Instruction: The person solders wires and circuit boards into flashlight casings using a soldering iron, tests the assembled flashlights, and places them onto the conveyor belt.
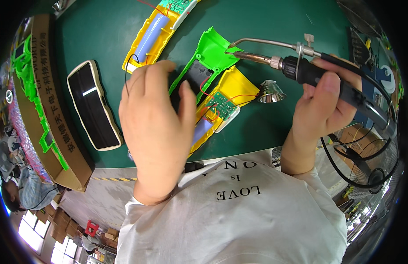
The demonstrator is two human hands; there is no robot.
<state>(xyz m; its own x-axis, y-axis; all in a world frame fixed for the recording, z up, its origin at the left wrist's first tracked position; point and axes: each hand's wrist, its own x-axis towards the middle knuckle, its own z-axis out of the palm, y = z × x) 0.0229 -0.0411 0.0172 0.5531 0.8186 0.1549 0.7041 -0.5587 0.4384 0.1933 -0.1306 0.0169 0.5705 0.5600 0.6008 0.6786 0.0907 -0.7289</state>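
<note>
My right hand [327, 94] is wrapped round a black-handled soldering iron [296, 70]. A thin metal feed tube [265, 42] is clamped along the iron, and both tips hang over a bright green plastic housing [215, 50]. My left hand [155, 110] is spread with the thumb apart, next to the green housing; its fingertips are partly hidden. By its fingers curves a thin black wire [128, 66]. Above it lies a yellow housing half [162, 42] with a blue battery cell [151, 37]. A second yellow housing half [239, 83] holds a green circuit board [221, 104] with red wires.
A silver cone reflector [271, 91] stands right of the yellow housing. To the left lies a phone in a pale case [95, 105], beside a cardboard box [67, 145] of green plastic parts. A black cable [366, 187] loops at the right near a fan [380, 169].
</note>
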